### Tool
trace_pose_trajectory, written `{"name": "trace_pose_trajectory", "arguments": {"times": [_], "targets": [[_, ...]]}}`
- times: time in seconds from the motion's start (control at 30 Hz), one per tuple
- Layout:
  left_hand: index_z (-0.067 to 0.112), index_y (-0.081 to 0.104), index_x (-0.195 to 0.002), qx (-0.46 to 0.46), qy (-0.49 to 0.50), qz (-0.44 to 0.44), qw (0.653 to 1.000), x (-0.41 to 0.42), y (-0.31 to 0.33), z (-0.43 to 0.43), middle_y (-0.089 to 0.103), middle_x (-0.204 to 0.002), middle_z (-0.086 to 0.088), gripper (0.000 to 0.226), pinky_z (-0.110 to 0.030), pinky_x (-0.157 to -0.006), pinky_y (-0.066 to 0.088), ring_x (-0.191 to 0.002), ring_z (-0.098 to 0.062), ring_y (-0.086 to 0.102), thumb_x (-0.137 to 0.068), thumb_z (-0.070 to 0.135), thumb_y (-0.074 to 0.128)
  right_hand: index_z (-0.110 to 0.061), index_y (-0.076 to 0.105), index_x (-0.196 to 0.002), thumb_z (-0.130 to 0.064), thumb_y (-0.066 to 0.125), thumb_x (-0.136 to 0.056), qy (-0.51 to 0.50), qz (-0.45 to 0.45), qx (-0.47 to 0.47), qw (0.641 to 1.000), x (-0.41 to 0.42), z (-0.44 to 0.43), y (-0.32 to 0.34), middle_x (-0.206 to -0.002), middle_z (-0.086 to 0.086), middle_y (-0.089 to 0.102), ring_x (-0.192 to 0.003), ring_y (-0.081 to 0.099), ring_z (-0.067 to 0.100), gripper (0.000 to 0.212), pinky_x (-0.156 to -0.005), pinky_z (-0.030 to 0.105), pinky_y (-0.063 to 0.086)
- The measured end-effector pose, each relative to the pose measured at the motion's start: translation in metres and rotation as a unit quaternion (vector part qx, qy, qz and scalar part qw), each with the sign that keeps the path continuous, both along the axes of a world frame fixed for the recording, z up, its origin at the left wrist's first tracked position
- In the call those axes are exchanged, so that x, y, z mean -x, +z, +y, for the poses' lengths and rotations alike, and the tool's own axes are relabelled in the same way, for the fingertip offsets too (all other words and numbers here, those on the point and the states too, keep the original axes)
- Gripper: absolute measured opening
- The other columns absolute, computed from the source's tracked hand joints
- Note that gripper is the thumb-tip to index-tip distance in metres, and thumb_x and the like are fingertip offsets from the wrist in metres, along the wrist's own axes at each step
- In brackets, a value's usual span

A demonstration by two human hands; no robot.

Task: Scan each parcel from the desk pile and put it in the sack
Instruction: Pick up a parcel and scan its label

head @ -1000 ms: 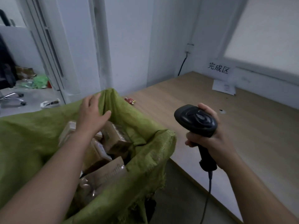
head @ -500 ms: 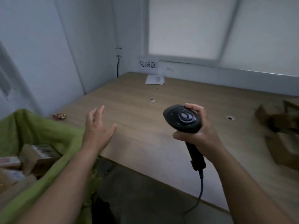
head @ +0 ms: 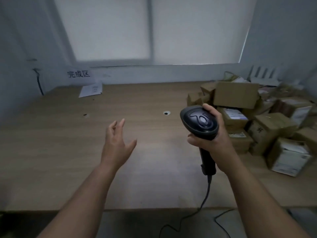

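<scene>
Swung from sack toward desk: empty, loosely spread left hand (head: 118, 143) lies left of parcel pile (head: 257, 121); right hand (head: 211, 134), nearer, grips scanner (head: 199, 123).

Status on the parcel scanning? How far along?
Done: cannot tell, the sack is out of view. In hand: right hand grips the scanner; left hand is open and empty above the desk. Left: a pile of parcels waits on the desk's right side.
</scene>
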State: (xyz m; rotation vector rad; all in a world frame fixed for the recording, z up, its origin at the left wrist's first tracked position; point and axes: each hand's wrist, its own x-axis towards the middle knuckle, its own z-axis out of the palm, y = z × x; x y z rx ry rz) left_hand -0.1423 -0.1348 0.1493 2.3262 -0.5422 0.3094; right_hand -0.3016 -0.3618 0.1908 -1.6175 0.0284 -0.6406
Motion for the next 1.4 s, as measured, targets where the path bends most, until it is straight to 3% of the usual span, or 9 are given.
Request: {"name": "trace_pose_trajectory", "arguments": {"times": [0.1,0.2,0.33,0.53,0.77,0.93,1.13,1.27,1.4], "targets": [[0.011,0.035,-0.148,-0.003,-0.047,0.004,0.999,0.002,0.001,-0.047,0.026,-0.15,-0.018,0.076,-0.022,-0.107,0.021,-0.142,-0.027,0.026,-0.084,0.02,0.074,-0.043,0.04,-0.132,-0.008,0.091,-0.052,-0.031,-0.001,-0.038,0.999,0.02,-0.032,-0.004,-0.13,-0.011,0.05,-0.113,0.061,0.02,0.101,-0.08,0.033,0.057],[0.013,0.033,-0.149,-0.011,-0.09,0.002,0.996,0.001,0.002,-0.09,0.025,-0.151,-0.016,0.077,-0.023,-0.107,0.023,-0.143,-0.026,0.025,-0.085,0.022,0.073,-0.052,0.04,-0.131,-0.023,0.092,-0.057,-0.063,0.005,-0.062,0.996,0.038,-0.058,-0.009,-0.134,-0.002,0.051,-0.105,0.064,0.035,0.095,-0.073,0.04,0.058],[0.015,0.03,-0.151,-0.019,-0.15,0.0,0.989,-0.003,0.002,-0.148,0.022,-0.153,-0.014,0.078,-0.023,-0.104,0.022,-0.144,-0.024,0.023,-0.085,0.023,0.072,-0.049,0.04,-0.133,-0.02,0.088,-0.063,-0.121,0.006,-0.069,0.99,0.057,-0.091,-0.011,-0.125,-0.011,0.058,-0.081,0.066,0.021,0.09,-0.061,0.032,0.054],[0.02,0.023,-0.153,-0.03,-0.224,-0.007,0.974,-0.013,0.006,-0.236,0.018,-0.156,-0.01,0.084,-0.037,-0.11,0.031,-0.144,-0.024,0.022,-0.085,0.029,0.071,-0.049,0.042,-0.134,-0.026,0.091,-0.059,-0.175,0.028,-0.042,0.983,0.063,-0.144,-0.015,-0.131,-0.006,0.056,-0.089,0.059,0.021,0.093,-0.068,0.035,0.049],[0.021,0.017,-0.155,-0.058,-0.292,-0.038,0.954,-0.042,0.017,-0.321,0.016,-0.158,-0.011,0.094,-0.038,-0.111,0.029,-0.145,-0.025,0.019,-0.081,0.029,0.075,-0.042,0.042,-0.132,-0.003,0.08,-0.065,-0.224,0.024,-0.04,0.973,0.046,-0.192,-0.007,-0.129,-0.008,0.053,-0.083,0.067,0.005,0.087,-0.058,0.023,0.055],[0.029,-0.004,-0.155,-0.143,-0.312,-0.089,0.935,-0.071,0.022,-0.379,-0.001,-0.162,-0.011,0.114,-0.042,-0.12,0.012,-0.149,-0.027,0.001,-0.077,0.04,0.078,-0.045,0.043,-0.128,-0.01,0.088,-0.058,-0.252,0.044,-0.033,0.966,0.028,-0.224,-0.009,-0.132,-0.012,0.052,-0.112,0.057,-0.005,0.091,-0.082,0.011,0.049],[0.035,-0.025,-0.146,-0.275,-0.294,-0.221,0.888,-0.111,-0.001,-0.434,-0.029,-0.153,-0.012,0.128,-0.051,-0.118,-0.011,-0.144,-0.031,-0.024,-0.068,0.067,0.071,-0.046,0.044,-0.126,-0.003,0.08,-0.063,-0.274,0.051,-0.05,0.959,0.007,-0.249,-0.014,-0.13,-0.004,0.053,-0.083,0.067,0.0,0.084,-0.061,0.022,0.056],[0.031,-0.008,-0.148,-0.248,-0.304,-0.288,0.874,-0.133,-0.017,-0.452,-0.015,-0.154,-0.014,0.132,-0.051,-0.115,-0.012,-0.144,-0.033,-0.011,-0.055,0.065,0.079,-0.048,0.046,-0.128,-0.014,0.08,-0.057,-0.279,0.062,-0.081,0.955,-0.001,-0.265,-0.024,-0.129,0.003,0.055,-0.06,0.062,0.017,0.085,-0.047,0.032,0.051],[0.022,0.021,-0.146,-0.18,-0.329,-0.341,0.862,-0.148,-0.022,-0.469,0.016,-0.144,-0.017,0.124,-0.059,-0.116,0.006,-0.138,-0.04,0.014,-0.045,0.049,0.088,-0.048,0.047,-0.128,-0.013,0.084,-0.058,-0.283,0.074,-0.084,0.953,-0.013,-0.273,-0.029,-0.13,0.002,0.054,-0.066,0.064,0.016,0.087,-0.049,0.031,0.052]]}}
